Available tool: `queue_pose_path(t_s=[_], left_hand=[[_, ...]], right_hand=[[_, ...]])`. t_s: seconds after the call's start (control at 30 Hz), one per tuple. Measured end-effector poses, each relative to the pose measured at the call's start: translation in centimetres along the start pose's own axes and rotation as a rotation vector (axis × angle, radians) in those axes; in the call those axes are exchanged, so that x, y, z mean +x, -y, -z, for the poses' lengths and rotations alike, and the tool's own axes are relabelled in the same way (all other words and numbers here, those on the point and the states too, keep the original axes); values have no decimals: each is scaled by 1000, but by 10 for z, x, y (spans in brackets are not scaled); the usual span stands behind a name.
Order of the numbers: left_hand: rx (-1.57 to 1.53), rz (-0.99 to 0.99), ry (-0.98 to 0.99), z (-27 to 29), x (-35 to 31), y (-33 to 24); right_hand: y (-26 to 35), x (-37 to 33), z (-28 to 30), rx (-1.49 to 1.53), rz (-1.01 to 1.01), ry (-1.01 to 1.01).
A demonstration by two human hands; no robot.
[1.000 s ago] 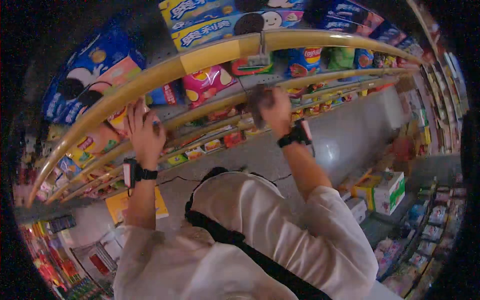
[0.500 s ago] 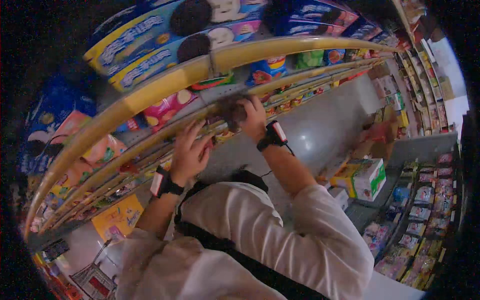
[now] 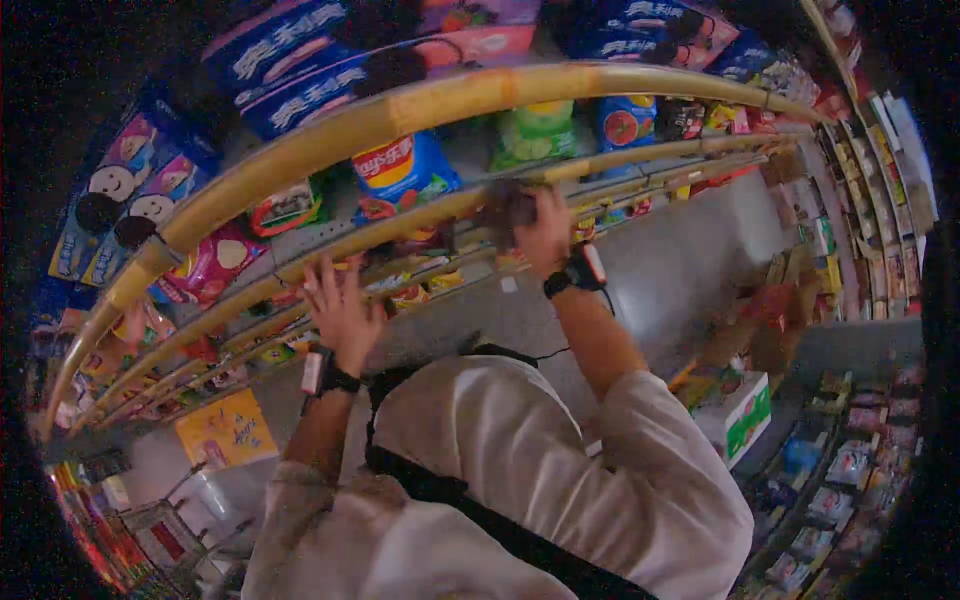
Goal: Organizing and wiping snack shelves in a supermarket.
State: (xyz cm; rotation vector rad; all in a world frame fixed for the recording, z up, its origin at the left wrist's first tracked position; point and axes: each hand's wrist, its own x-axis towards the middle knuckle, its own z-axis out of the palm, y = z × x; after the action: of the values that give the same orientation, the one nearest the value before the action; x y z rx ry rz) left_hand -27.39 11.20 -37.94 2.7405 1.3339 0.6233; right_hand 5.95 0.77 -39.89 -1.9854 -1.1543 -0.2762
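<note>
My right hand [image 3: 545,235] is closed around a dark, crumpled cloth [image 3: 507,210], blurred by motion, at the yellow front edge of a shelf [image 3: 465,203]. Further left, my left hand [image 3: 345,315] rests by the same edge with its fingers spread and nothing held. Behind the edge lie a blue chip bag [image 3: 408,178], a green chip bag [image 3: 537,137] and a pink bag [image 3: 222,262]. Each wrist wears a black strap with a small white-and-red device.
A higher shelf edge [image 3: 450,103] curves above my hands, with blue cookie packs [image 3: 290,45] on it. Lower shelves hold small yellow packets [image 3: 445,282]. To the right stand a white-and-green carton [image 3: 745,415] and racks of packets [image 3: 840,470]. A shopping cart [image 3: 165,540] is at the lower left.
The view has shifted along the shelf. My right hand has moved right with the cloth. My left hand has moved away from it to the left, and its fingers are spread wider.
</note>
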Motion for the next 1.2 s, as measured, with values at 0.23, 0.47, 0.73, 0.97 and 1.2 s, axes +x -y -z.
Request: queue_pose_path(t_s=[0.23,0.47,0.73,0.97,1.2], left_hand=[[99,9,29,-1,3,-6],[111,-31,-42,-24,1,2],[-54,13,-104,-21,6,-49],[-369,-253,77,-17,29,-182],[-354,-382,-51,-92,83,-273]], right_hand=[[-147,39,29,-138,-108,-303],[-34,38,30,313,-144,-61],[-5,32,18,28,-113,3],[-47,41,40,174,-180,122],[-164,78,91,140,39,125]])
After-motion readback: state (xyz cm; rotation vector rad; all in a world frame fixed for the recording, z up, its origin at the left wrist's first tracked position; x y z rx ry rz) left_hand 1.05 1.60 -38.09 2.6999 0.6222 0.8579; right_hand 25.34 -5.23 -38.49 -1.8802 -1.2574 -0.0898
